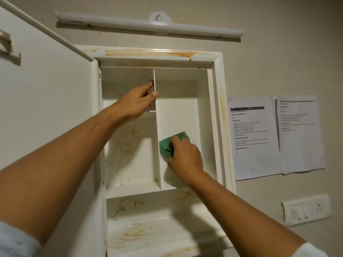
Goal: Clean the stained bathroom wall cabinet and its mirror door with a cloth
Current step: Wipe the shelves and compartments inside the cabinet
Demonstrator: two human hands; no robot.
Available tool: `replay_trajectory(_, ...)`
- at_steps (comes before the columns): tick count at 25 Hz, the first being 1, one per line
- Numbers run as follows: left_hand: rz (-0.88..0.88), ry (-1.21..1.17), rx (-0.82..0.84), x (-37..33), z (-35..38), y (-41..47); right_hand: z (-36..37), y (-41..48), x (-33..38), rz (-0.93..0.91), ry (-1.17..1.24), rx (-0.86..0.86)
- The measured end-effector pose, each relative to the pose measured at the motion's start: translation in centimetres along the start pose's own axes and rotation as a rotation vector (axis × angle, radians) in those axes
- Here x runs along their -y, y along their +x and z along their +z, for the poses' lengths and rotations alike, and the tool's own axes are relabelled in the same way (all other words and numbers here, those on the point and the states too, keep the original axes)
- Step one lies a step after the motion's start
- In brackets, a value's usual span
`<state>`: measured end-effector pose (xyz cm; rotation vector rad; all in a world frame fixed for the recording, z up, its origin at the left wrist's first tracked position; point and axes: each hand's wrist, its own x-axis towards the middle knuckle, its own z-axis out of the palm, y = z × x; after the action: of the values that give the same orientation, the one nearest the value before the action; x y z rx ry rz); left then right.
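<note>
While my left hand [136, 103] pinches one thin white divider [154, 78], my right hand [186, 157] grips one green cloth [164, 147] under its fingers [175, 140].

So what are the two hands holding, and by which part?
The right hand grips a bunched green cloth by its lower right part. The left hand pinches the front edge of the upright divider.

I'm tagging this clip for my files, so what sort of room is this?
Most likely a bathroom: a white wall cabinet with small shelf compartments, its door swung open, a tube light mounted above it, and a switch plate on the wall.
</note>
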<state>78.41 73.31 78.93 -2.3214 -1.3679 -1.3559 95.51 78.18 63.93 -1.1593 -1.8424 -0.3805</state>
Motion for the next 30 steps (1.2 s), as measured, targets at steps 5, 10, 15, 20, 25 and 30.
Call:
replay_trajectory(5,-0.020,-0.025,0.012,-0.2,-0.1,-0.6,-2.2,-1.6,-0.9,-0.367,-0.268,0.453)
replay_trajectory(10,-0.029,-0.028,0.026,-0.6,-0.2,-0.6,-6.3,0.0,-1.1,-0.285,-0.509,0.454)
replay_trajectory(15,-0.008,-0.015,0.010,-0.5,-0.1,-0.3,-4.6,-2.8,-0.7,-0.273,-0.636,0.538)
replay_trajectory(20,0.008,-0.019,-0.003,-0.5,0.2,-0.3,-3.1,-1.6,0.9,-0.148,-0.326,0.487)
replay_trajectory(25,0.016,-0.035,0.012,0.1,0.0,-0.3,-2.3,-2.9,0.9,-0.267,-0.276,0.480)
replay_trajectory(30,0.017,-0.033,0.023,0.3,0.1,0.0,-4.4,-1.7,-1.8,-0.226,-0.589,0.543)
